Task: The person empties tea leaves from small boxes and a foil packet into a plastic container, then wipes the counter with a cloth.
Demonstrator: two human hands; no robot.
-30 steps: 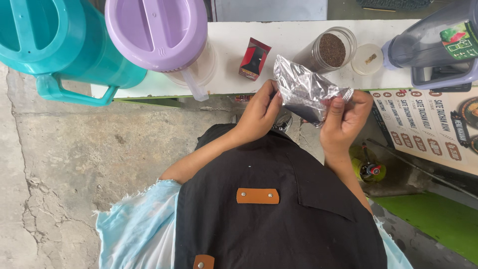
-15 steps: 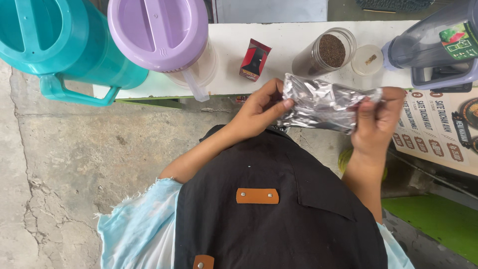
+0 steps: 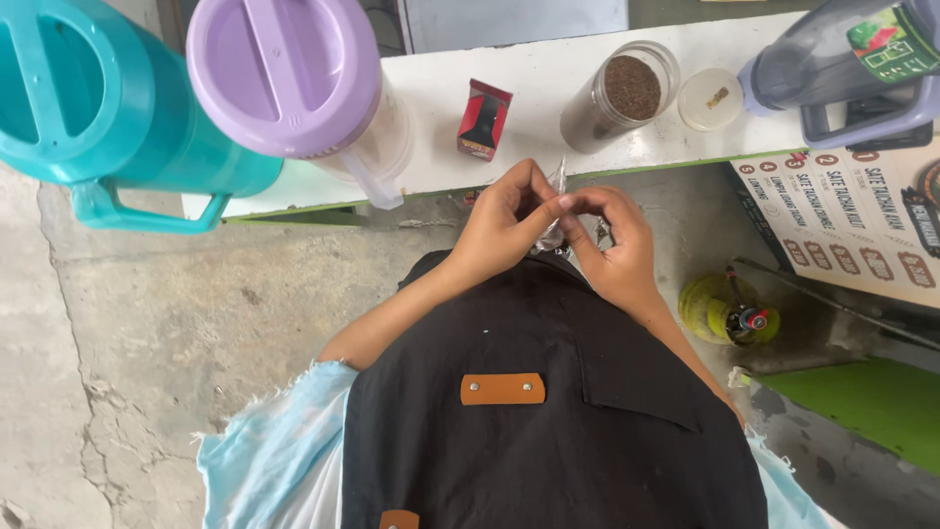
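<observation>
Both of my hands meet in front of my chest, pinching a silver foil packet (image 3: 556, 208) between them. My left hand (image 3: 504, 223) grips its left side with thumb and fingertips. My right hand (image 3: 614, 245) curls over its right side and hides most of the foil. Only a thin, crumpled strip of the packet shows between the fingers. The hands hover just below the edge of a white counter (image 3: 548, 88). An open glass jar of dark brown granules (image 3: 619, 96) stands on the counter just beyond my hands.
On the counter stand a teal jug (image 3: 108, 108), a jug with a purple lid (image 3: 284, 73), a small red and black box (image 3: 484, 119), a round lid (image 3: 710, 99) and a grey jug (image 3: 842, 64). Below lie a yellow-green gas canister (image 3: 727, 310) and a printed menu board (image 3: 862, 220).
The foil packet was stretched wide between my hands; my right hand has come left to meet the left hand, and the packet is bunched up and mostly hidden. The view shifted slightly.
</observation>
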